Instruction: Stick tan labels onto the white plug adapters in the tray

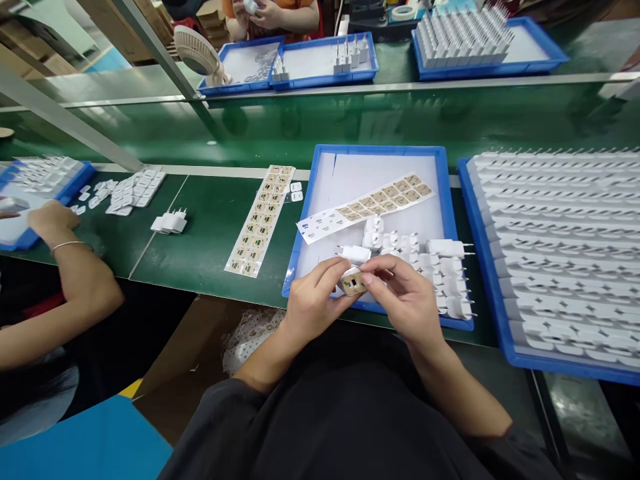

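My left hand [314, 297] grips a white plug charger [353, 283] over the front edge of a blue-rimmed tray [381, 149]. The charger's end face turns toward me and bears a tan sticker with a dark opening. Fingers of my right hand [407, 298] pinch together at the right edge of that face; whether they hold a bit of the sticker I cannot make out. Just beyond my hands, several white chargers [445, 267] lie in the tray. Behind them a partly used sheet of tan stickers [385, 199] lies slanting across the tray.
Left of the tray lie another sticker sheet [261, 220] and two chargers [170, 222]. A large tray of chargers [575, 260] stands at right. A co-worker's arm [75, 280] reaches in at left. Beyond the green ledge are more trays [325, 80] and a fan [197, 52].
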A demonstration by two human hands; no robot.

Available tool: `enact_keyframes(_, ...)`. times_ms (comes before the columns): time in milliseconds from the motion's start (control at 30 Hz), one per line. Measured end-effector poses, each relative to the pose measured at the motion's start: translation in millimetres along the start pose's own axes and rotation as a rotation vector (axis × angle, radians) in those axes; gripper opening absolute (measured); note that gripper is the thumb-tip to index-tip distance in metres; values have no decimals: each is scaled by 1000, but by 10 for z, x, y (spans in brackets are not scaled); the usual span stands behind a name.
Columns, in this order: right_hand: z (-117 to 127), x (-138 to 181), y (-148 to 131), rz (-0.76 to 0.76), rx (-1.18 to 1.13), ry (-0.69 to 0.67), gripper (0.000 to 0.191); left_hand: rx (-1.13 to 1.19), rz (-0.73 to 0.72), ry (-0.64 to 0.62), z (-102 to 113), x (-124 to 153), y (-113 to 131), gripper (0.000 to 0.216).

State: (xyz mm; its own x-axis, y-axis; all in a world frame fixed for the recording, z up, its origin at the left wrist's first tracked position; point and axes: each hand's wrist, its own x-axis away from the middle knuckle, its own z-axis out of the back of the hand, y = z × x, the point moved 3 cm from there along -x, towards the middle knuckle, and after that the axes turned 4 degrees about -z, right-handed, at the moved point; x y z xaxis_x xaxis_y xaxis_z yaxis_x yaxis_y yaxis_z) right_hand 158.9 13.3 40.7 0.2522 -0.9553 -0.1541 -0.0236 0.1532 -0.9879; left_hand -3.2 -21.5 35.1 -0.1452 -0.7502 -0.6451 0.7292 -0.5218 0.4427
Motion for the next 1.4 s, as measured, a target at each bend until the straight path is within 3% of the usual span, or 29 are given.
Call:
enact_keyframes(667, -77, 2, -16, 44, 138, 77, 2, -55, -29, 14, 4, -11, 15, 26)
enact_keyframes(1400, -152, -36, -101, 331, 421, 196, 7, -51, -41, 53, -33, 19, -5, 28)
